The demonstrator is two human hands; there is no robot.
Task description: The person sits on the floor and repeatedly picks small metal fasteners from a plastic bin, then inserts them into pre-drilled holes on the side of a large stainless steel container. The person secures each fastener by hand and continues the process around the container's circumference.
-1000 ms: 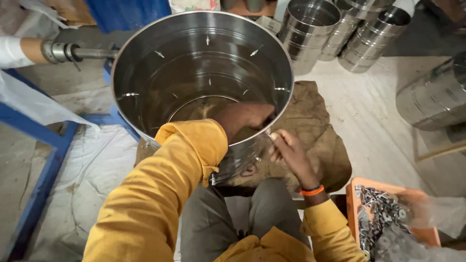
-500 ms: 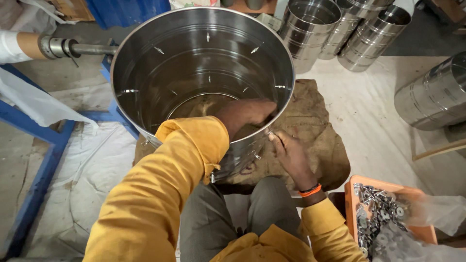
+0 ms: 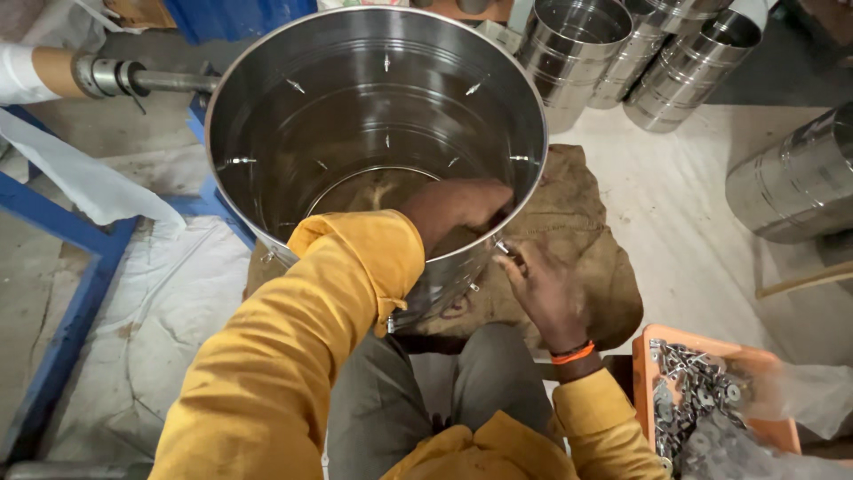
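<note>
While left hand (image 3: 462,206) reaches inside steel drum (image 3: 267,107), right hand (image 3: 544,289) outside wall

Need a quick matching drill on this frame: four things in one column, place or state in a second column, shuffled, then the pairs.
Things:
1. left hand
2. right hand
3. orange tray
4. smaller steel drums

Places or states:
A. holds small metal parts, low right by the person's knee
B. reaches inside the big steel drum, near its wall
C. lie on their sides at the top right, open ends to the camera
D. outside the big drum, against its near wall, on the burlap cloth's side

Pairs: 1-B, 2-D, 3-A, 4-C
</note>
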